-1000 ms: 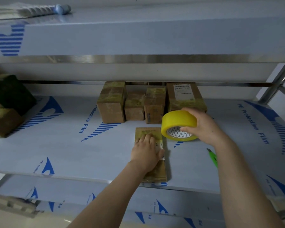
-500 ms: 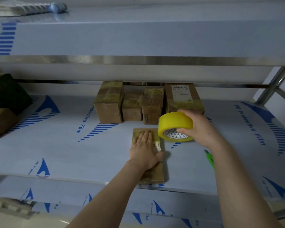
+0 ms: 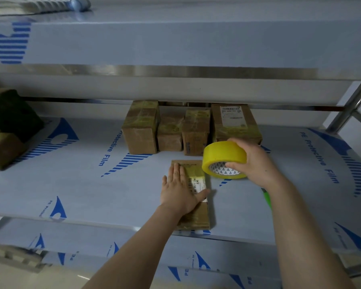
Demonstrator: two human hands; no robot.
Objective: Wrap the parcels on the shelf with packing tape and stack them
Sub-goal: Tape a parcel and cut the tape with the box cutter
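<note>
Yellow packing tape roll (image 3: 223, 157) sits gripped in the right hand (image 3: 253, 163), fingers curled round its rim, at about one o'clock from the flat brown cardboard parcel (image 3: 196, 220). That parcel lies lengthwise at the front edge of the film-covered metal shelf (image 3: 92, 184), its near end reaching the lip. The left hand (image 3: 180, 190) presses flat on it — fingers straight and together, thumb spread beside the white label. At twelve o'clock, four taped brown cardboard boxes (image 3: 141, 130) stand side by side against the back. A bright green tool (image 3: 266, 198) peeks out at three o'clock, half hidden by the right forearm. Darker taped parcels (image 3: 6, 130) sit well apart at ten o'clock.
</note>
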